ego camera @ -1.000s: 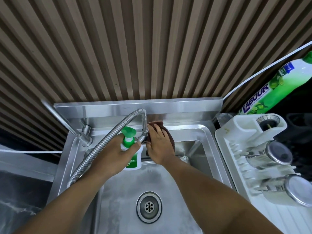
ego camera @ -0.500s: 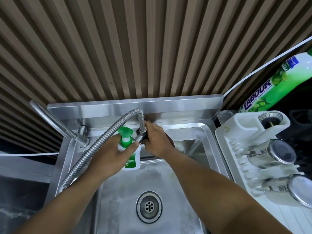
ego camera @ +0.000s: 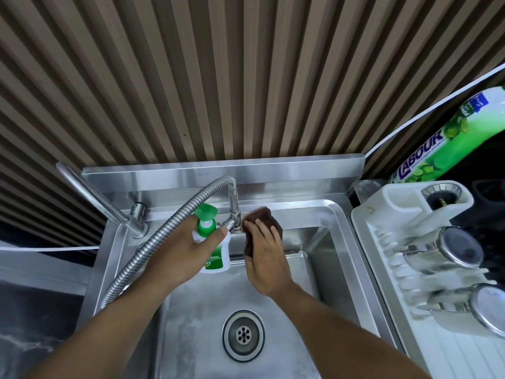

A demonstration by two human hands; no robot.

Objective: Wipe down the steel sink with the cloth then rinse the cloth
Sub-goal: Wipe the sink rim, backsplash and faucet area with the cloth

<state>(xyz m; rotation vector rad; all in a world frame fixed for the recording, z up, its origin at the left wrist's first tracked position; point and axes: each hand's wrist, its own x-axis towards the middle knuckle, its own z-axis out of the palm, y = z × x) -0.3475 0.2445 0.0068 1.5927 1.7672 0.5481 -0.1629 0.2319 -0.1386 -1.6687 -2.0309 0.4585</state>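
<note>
Cloth (ego camera: 262, 228): pressed flat under right hand (ego camera: 266, 259), fingers spread, on sink (ego camera: 332, 214) back ledge; tap (ego camera: 232, 214) touching at 9 o'clock. Left hand (ego camera: 180, 255) wrapped around soap bottle (ego camera: 214, 254).

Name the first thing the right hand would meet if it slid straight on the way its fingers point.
Probably the sink's back ledge; the right hand presses the brown cloth just before it. Depth is unclear.

Both bare forearms reach forward. The left hand (ego camera: 181, 248) is curled closed, thumb extended; the right hand (ego camera: 266, 258) lies palm-down, fingers pressed flat.
</note>
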